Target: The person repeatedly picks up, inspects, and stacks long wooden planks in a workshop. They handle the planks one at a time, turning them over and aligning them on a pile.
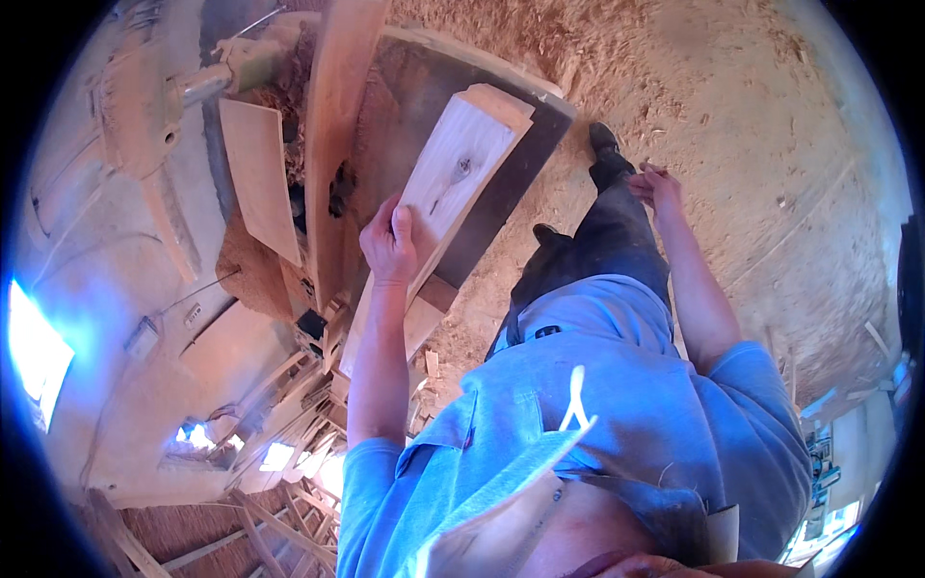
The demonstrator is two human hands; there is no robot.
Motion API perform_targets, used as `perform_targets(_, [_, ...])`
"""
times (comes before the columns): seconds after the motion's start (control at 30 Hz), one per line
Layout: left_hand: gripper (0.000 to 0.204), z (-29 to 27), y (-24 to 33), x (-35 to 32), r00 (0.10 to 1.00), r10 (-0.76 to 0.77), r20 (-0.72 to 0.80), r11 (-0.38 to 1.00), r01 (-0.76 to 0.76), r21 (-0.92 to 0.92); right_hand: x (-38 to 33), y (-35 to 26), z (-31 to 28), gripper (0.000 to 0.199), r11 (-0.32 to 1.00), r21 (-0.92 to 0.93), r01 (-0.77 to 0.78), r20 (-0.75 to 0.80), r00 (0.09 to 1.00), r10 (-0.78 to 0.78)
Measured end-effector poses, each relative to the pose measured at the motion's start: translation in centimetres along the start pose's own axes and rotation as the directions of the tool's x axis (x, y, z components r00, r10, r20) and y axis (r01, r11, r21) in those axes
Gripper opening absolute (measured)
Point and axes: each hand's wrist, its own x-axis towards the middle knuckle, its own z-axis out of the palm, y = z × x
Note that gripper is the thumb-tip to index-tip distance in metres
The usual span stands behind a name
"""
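A thick pale wooden plank (461, 166) with a dark knot lies slanted on a dark flat machine table (511, 202). My left hand (390, 246) grips the plank by its left edge, the thumb on the top face and the other fingers over the side. A tall upright board (337, 125) stands just left of the plank. Out to the right, my right hand (658, 188) is beside my trouser leg, apart from the plank. Its fingers are loosely bent and a little apart, and I see nothing in them.
A thin wooden panel (258, 173) leans left of the upright board, by a dusty machine part (207, 87). Wood offcuts (308, 395) are heaped at lower left. Sawdust and shavings cover the floor (752, 144), where my dark shoes (603, 138) stand.
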Motion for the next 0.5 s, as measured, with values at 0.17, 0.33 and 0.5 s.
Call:
perform_targets(0.17, [0.045,-0.2,0.4,-0.3,1.0,-0.001,0.002,0.999,0.001,0.044,0.9,-3.0,2.8,0.029,0.995,0.095,0.023,0.122,0.992,-0.035])
perform_targets(0.33, [0.041,-0.1,0.3,-0.2,0.996,0.049,-0.071,0.996,-0.044,0.079,0.6,-7.4,5.4,0.03,0.927,0.368,0.064,0.22,0.963,-0.154])
perform_targets(0.5, [0.04,-0.1,0.7,-0.4,0.992,0.036,-0.12,0.996,-0.026,0.082,-2.7,-12.9,8.1,0.028,0.85,0.526,-0.012,0.488,0.823,-0.29])
